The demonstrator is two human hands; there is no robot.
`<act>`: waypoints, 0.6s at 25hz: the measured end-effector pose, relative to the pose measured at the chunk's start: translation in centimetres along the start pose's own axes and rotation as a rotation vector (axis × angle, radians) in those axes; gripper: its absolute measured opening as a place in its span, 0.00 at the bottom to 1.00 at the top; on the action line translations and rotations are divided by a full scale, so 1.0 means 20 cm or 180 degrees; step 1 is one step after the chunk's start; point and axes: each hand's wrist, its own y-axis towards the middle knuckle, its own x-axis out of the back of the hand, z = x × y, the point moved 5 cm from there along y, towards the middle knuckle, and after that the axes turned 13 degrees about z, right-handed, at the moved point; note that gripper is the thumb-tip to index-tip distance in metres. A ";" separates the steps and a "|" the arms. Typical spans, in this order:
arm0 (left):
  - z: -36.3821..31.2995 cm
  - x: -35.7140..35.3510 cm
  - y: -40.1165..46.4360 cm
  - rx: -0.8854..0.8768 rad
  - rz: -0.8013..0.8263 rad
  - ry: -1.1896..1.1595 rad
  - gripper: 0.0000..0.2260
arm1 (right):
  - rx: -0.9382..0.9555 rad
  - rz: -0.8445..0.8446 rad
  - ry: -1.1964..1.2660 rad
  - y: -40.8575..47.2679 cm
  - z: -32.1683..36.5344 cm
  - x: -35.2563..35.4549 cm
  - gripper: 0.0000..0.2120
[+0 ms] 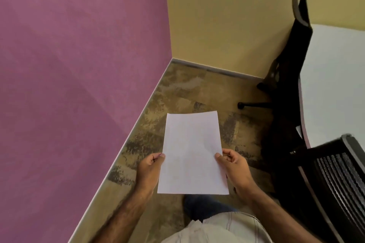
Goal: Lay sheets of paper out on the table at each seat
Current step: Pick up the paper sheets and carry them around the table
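Observation:
White sheets of paper (192, 152) are held flat in front of me above the floor; I cannot tell whether it is one sheet or a thin stack. My left hand (150, 169) pinches the left edge with thumb on top. My right hand (235, 169) pinches the right edge the same way. The white table (335, 89) lies to the right, with a small white corner of paper (299, 130) showing at its near edge behind a chair.
Two black office chairs stand against the table: one (286, 77) farther along, one with a mesh back (339, 179) close on my right. A purple wall (79, 65) runs along my left, a yellow wall (227, 16) ahead. Patterned carpet (183, 89) lies between.

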 end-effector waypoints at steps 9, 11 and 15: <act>-0.72 -0.44 0.82 -0.0151 0.0536 0.0529 0.04 | 0.0082 -0.0567 0.0244 0.61 0.46 0.43 0.07; -0.84 -0.55 0.97 -0.0215 0.0705 0.0616 0.06 | 0.0145 -0.0709 0.0318 0.69 0.54 0.50 0.07; -1.07 -0.76 1.26 -0.0330 0.0981 0.0805 0.04 | 0.0210 -0.1080 0.0478 0.85 0.68 0.65 0.09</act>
